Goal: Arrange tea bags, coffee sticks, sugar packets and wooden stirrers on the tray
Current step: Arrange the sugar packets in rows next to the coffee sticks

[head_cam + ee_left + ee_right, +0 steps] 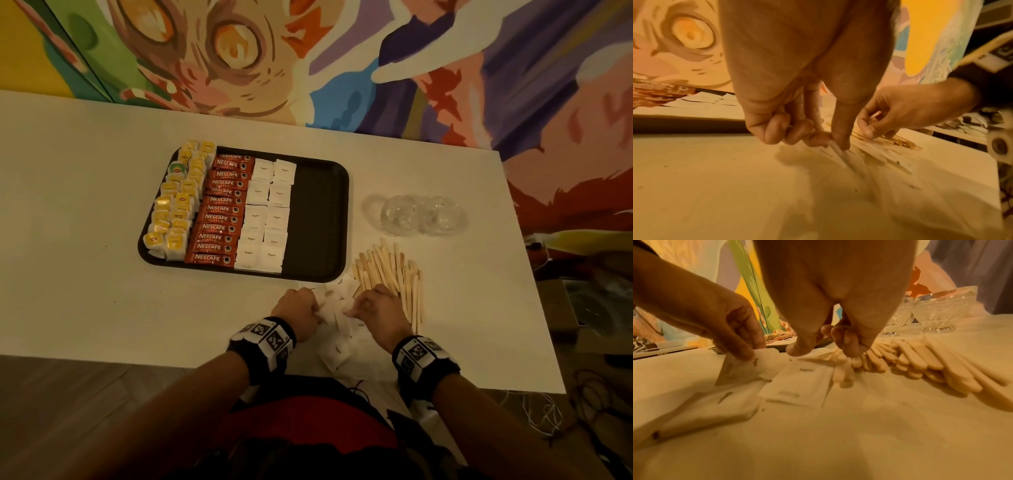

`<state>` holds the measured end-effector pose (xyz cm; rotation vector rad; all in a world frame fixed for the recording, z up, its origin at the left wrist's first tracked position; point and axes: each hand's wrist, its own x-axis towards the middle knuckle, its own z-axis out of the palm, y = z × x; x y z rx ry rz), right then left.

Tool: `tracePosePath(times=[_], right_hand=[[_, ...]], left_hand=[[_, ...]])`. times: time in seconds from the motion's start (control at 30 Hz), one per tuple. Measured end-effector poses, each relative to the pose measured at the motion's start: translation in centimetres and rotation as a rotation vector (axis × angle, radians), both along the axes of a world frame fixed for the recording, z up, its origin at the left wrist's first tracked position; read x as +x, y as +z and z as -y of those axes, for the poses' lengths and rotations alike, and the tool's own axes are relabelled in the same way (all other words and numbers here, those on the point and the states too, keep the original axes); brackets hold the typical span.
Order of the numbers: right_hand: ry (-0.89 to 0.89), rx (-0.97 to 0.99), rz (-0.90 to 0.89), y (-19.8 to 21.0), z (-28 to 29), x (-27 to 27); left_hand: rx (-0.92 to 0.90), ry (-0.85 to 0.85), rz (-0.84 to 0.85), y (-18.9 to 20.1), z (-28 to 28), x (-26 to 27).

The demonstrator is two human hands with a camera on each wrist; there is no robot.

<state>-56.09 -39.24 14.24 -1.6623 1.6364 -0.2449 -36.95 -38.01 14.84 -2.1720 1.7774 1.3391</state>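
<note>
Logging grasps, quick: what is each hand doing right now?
Left hand: pinching a white paper sugar packet.
Right hand: fingertips curled on the loose white sugar packets; a firm grip cannot be told.

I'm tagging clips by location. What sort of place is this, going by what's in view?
Probably a cafe or a hospitality prep spot, though that is a guess. A black tray holds rows of coffee sticks and sugar packets, glass cups stand on the white table, and a colourful mural covers the wall.

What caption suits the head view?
Both hands gather loose sugar packets beside wooden stirrers, near the part-filled tray.
</note>
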Motion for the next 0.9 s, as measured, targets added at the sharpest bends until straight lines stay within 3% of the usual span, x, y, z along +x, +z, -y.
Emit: tracePosePath(times=[0.17,0.43,0.73,0.9], right_hand=[[0.039,-0.027,-0.041,0.1,0.4,-0.2],[0.310,0.091,-0.250,0.9,-0.8,-1.5],[0.267,0.086,-0.340,0.9,-0.7,-1.5],[0.247,0.088,-0.291,1.1,-0.5,-0.8]], left_hand=[[-0.023,0.037,-0.012,0.0,0.6,2.0],[-0.080,0.038,-0.078,0.7,0.4,3.9],[-0.032,0.035,-0.163,0.4,0.5,3.9],[-0.070,0.093,-0.331,0.9,0.4,4.6]])
